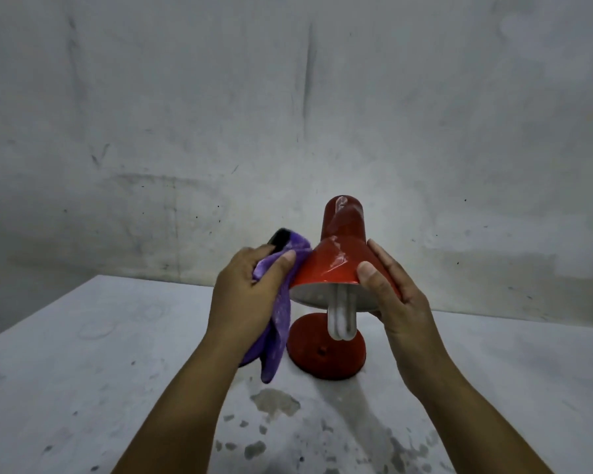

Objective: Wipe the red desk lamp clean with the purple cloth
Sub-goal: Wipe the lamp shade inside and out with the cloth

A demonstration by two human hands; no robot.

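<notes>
Right now the left hand [250,289] grips the purple cloth [281,302], thumb and fingers curled round a bunched part of it, and holds that bunch against the left flank of the red lamp shade [329,265]. A loose tail of the cloth hangs down past the wrist toward the lamp base [326,354]. The right hand [397,299] cups the right side of the shade, thumb laid on the front near the rim and fingers wrapped behind, so it holds the shade steady rather than pinching it.

The red desk lamp [332,268] stands on the white table [83,371], near the middle and toward the far edge, close to the scuffed wall [288,97]. Its shade tilts so the open mouth faces near and down, with the white bulb [343,319] poking out; the shade's long axis runs from that mouth up and away to the narrow cap. From the cloth, the unwiped red surface lies to the right and upward, so the left hand is the nearer one for the stroke, which I judge should travel along or around the cone while the right hand braces.

Count: 1 lamp, 1 bulb, 1 cloth, 2 hands, 1 table
</notes>
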